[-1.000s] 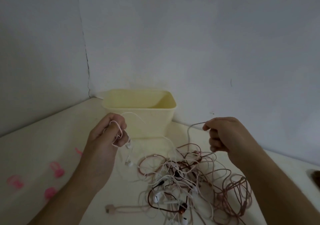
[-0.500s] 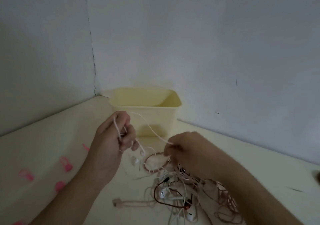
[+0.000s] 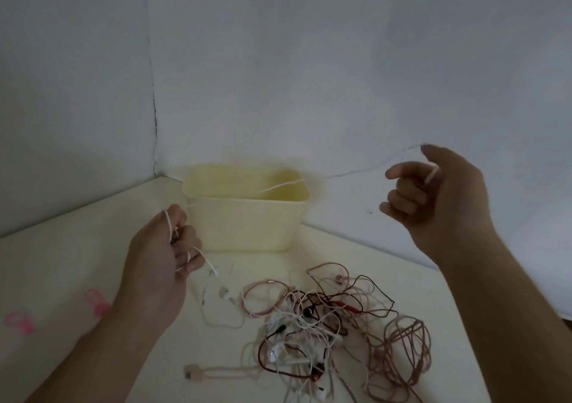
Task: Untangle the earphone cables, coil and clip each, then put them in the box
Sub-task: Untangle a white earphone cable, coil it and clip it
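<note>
Faintly, white cable (image 3: pixel 371 168) blurs — left grip (image 3: pixel 161 257).

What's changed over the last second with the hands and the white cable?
The right hand dipped to the tangled pile, pinched the white earphone cable and has now swung up and out to the right, drawing it taut across the yellow box. The left hand kept gripping its coiled end. Box, pile and pink clips stayed put.
</note>
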